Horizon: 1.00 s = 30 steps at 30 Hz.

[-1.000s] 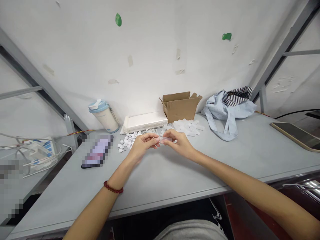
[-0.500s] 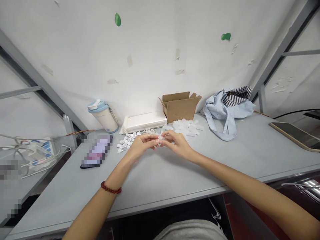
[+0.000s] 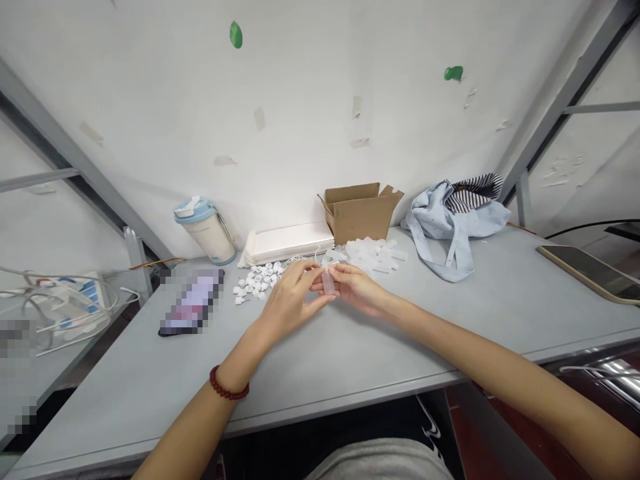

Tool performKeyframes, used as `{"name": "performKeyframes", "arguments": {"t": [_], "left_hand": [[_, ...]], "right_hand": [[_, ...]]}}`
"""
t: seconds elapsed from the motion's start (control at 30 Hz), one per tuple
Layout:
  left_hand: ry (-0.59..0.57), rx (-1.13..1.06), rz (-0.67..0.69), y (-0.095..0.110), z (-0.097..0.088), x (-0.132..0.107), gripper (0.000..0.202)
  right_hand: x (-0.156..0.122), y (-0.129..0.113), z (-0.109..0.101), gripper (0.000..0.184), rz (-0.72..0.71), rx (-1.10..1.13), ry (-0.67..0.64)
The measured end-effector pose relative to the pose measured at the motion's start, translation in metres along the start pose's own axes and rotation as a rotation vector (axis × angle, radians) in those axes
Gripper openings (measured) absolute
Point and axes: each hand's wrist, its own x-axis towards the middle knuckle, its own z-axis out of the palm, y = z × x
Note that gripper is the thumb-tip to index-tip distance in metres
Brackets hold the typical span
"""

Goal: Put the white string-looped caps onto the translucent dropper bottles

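- The left hand (image 3: 290,297), with a dark red bracelet (image 3: 229,385) at its wrist, curves half open over the grey table (image 3: 330,360); its thumb stands well apart from the index finger and reaches the near end of a translucent piece (image 3: 328,283). I cannot tell whether this hand grips it.
- The right hand (image 3: 363,290) meets it fingertip to fingertip, thumb and fingers closed on the piece near its far end.
- The translucent piece sits between the two hands, above the table; fingers cover its edges.
- A phone (image 3: 193,303), partly blurred out, lies on the left, well apart from the hands.
- A dark-screened device (image 3: 595,273) in a tan frame lies at the far right.
- Small white pieces (image 3: 257,281) are scattered just beyond the left hand, which stands in front of some of them.
- Loose translucent pieces (image 3: 375,255) lie heaped beyond the right hand.
- A flat white stack (image 3: 290,242) lies behind the white pieces, near an open cardboard box (image 3: 363,220) on its right.
- A lidded tumbler (image 3: 209,235) stands left of the stack.
- A pale blue cloth bag (image 3: 440,223) slumps right of the box.
- Farthest is the white wall (image 3: 300,100).
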Motion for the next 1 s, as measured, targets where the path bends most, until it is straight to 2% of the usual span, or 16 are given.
{"name": "performKeyframes", "arguments": {"t": [0.13, 0.3, 0.47, 0.6, 0.7, 0.83, 1.0], "left_hand": [[-0.02, 0.011, 0.068, -0.003, 0.001, 0.0, 0.043], [-0.087, -0.028, 0.021, -0.001, -0.008, 0.004, 0.034], [-0.347, -0.023, -0.166, -0.01, -0.036, -0.001, 0.034], [-0.614, 0.063, -0.47, -0.027, -0.058, -0.009, 0.048], [-0.748, 0.085, -0.566, -0.034, -0.065, -0.011, 0.053], [-0.75, 0.061, -0.552, -0.034, -0.063, -0.011, 0.056], [-0.735, 0.015, -0.514, -0.035, -0.055, -0.011, 0.053]], "right_hand": [[0.0, 0.003, 0.002, 0.019, 0.032, 0.095, -0.016], [-0.001, 0.006, 0.003, 0.019, 0.068, 0.063, -0.074], [-0.004, 0.009, 0.004, 0.015, 0.161, -0.205, -0.188], [-0.004, 0.004, 0.006, 0.016, 0.191, -0.308, -0.074], [-0.003, -0.002, 0.005, 0.01, 0.186, -0.352, 0.029], [-0.002, -0.008, 0.004, 0.01, 0.183, -0.39, 0.116], [-0.004, -0.011, 0.007, 0.011, 0.176, -0.412, 0.144]]}}
